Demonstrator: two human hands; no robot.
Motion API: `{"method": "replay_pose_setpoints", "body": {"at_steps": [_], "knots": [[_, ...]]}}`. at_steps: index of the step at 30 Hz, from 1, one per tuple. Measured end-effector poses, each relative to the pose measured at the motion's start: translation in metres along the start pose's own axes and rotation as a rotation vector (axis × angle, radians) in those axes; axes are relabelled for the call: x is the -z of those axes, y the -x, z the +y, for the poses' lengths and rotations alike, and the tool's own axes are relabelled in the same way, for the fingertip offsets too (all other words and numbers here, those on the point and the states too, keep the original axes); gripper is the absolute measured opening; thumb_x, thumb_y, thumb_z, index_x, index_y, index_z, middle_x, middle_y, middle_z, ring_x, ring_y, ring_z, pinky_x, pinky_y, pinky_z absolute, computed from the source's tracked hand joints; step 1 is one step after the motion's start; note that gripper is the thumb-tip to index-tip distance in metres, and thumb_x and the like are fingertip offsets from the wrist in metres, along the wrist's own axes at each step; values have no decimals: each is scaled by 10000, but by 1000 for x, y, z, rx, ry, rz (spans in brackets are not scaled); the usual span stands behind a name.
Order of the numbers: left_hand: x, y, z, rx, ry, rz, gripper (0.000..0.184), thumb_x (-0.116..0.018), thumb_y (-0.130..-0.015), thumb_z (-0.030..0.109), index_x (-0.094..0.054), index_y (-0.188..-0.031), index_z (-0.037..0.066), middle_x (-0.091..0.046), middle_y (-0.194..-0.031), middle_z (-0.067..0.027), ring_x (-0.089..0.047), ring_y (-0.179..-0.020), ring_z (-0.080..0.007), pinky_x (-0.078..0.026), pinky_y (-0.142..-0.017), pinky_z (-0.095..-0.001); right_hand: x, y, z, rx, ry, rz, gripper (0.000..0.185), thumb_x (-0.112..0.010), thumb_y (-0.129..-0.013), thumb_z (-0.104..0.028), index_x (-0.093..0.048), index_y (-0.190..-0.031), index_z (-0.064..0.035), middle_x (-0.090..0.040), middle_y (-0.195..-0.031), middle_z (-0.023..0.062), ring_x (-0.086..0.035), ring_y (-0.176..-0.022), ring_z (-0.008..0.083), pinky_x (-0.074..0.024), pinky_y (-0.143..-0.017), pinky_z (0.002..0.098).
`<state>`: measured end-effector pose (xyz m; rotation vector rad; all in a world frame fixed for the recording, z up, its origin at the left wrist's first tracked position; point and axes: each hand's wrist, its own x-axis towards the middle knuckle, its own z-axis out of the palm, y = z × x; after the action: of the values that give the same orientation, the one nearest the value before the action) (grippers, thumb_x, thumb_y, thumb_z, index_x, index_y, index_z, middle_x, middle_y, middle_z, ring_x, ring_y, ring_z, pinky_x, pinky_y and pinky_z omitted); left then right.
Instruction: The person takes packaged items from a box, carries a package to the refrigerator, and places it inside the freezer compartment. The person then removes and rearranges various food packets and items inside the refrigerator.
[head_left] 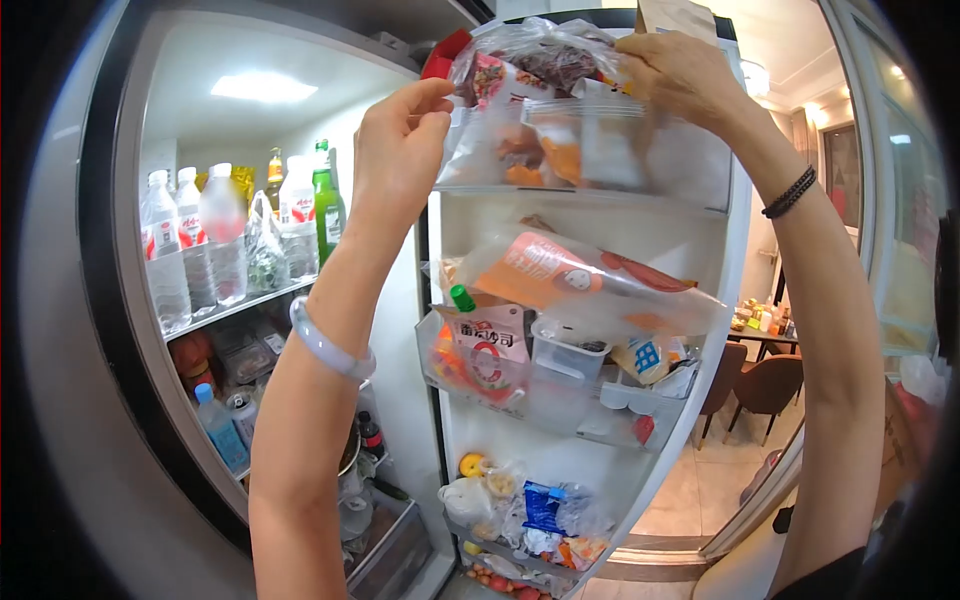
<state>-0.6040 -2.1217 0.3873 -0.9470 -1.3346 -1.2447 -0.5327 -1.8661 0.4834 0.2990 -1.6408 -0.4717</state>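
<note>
Both my hands are raised to the top shelf of the open fridge door. My left hand (pixel 405 140) is at the shelf's left end, fingers curled beside a red packet (pixel 445 55); whether anything is pinched in it is hidden. My right hand (pixel 685 75) closes its fingers on the right side of a clear plastic bag (pixel 545 45) with dark contents. A pink-and-white printed packet (pixel 500 82) sits at that bag's left. Behind my right hand stands a brown paper bag (pixel 675 15). Below, the translucent door bin (pixel 610 150) holds orange items in zip bags.
Bottles, among them a green bottle (pixel 327 205), stand on the fridge shelf (pixel 240 305) at left. The middle door bin (pixel 560 410) holds a spouted pouch (pixel 485 350) and a large orange packet (pixel 540 270). Chairs (pixel 768 385) stand beyond the doorway at right.
</note>
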Motion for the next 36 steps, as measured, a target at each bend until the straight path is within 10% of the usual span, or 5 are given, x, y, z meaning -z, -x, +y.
{"method": "replay_pose_setpoints", "body": {"at_steps": [9, 19, 25, 30, 36], "knots": [[-43, -54, 0, -238, -448, -39, 266, -531, -769, 163, -685, -980, 117, -669, -917, -112, -632, -856, -281, -483, -759, -384, 10, -16, 0, -155, -45, -197, 245, -523, -728, -193, -684, -836, -43, -637, -737, 146, -599, -657, 272, -451, -607, 361], [-100, -99, 4, -320, -627, -564, 292, -499, -798, 125, -656, -1040, 85, -677, -899, -101, -626, -803, -206, -486, -717, -317, 14, -23, -3, -247, -480, -398, 200, -604, -712, -108, -688, -861, -4, -610, -673, 76, -543, -518, 143, -437, -452, 278], [-104, -120, 25, 218, -190, -655, 560, -554, -795, 49, -499, -1288, 308, -640, -927, -87, -611, -854, -179, -495, -658, -356, 14, -28, -21, -135, -444, -487, 234, -558, -734, -66, -689, -927, -43, -649, -789, 108, -595, -607, 175, -481, -555, 308], [-97, -119, 14, 232, -98, -647, 514, -568, -793, 44, -525, -1270, 233, -651, -926, -83, -620, -807, -171, -490, -634, -328, 0, -28, -30, 29, 56, -519, 287, -520, -768, -128, -676, -1008, -131, -653, -993, 128, -611, -928, 277, -481, -781, 382], [-76, -107, 6, 192, -109, -599, 344, -612, -749, 49, -607, -1092, 19, -633, -773, -82, -578, -601, -131, -430, -482, -241, 13, -33, -11, -166, -86, -433, 238, -579, -769, -226, -671, -934, -81, -665, -870, 130, -635, -787, 283, -498, -721, 378]]}}
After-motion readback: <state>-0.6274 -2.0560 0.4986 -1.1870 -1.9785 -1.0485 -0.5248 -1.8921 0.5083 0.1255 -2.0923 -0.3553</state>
